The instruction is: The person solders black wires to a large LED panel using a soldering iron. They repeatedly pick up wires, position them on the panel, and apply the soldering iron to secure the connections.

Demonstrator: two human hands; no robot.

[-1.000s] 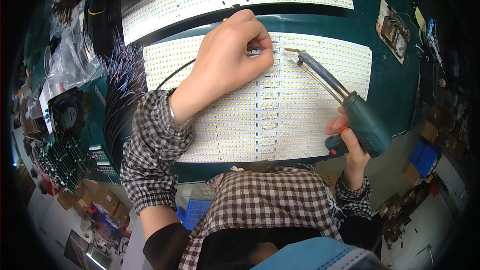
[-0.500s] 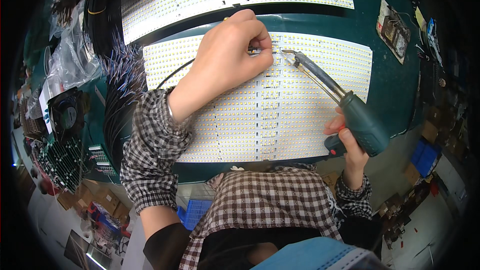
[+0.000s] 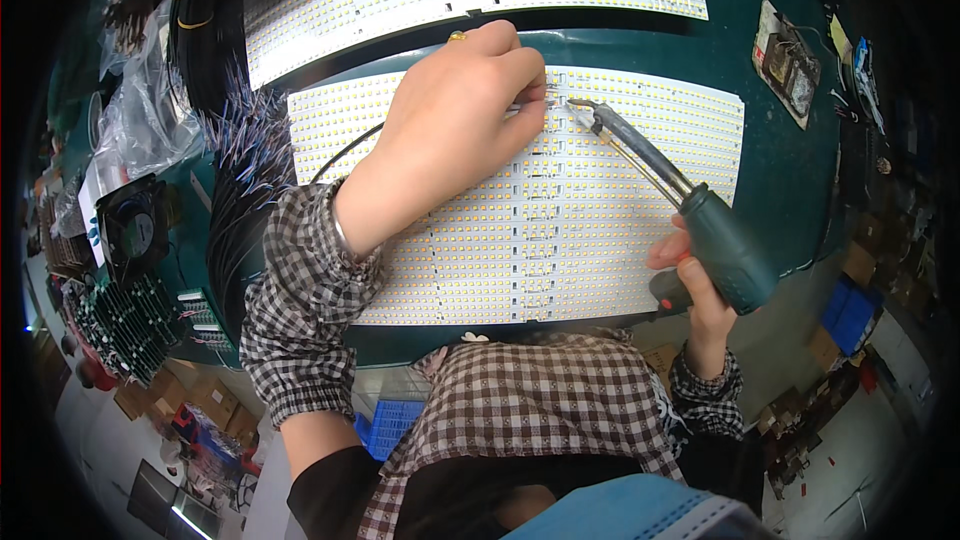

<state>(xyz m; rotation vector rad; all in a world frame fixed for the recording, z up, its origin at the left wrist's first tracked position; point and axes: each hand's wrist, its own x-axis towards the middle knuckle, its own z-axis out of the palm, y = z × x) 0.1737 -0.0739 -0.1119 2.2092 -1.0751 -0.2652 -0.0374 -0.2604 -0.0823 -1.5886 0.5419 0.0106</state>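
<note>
Head: soldering iron (image 3: 728, 248), dark-crusted tray (image 3: 766, 30)

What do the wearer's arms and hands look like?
The left hand, seemingly wearing a yellow ring, and right hand are ungloved. Checked black-and-white sleeve covers wrap both forearms; a black sleeve covers the upper left arm. A thin pale band circles the left wrist.

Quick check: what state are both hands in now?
Left hand: closed, pinching the black cable.
Right hand: closed, holding the soldering iron.
</note>
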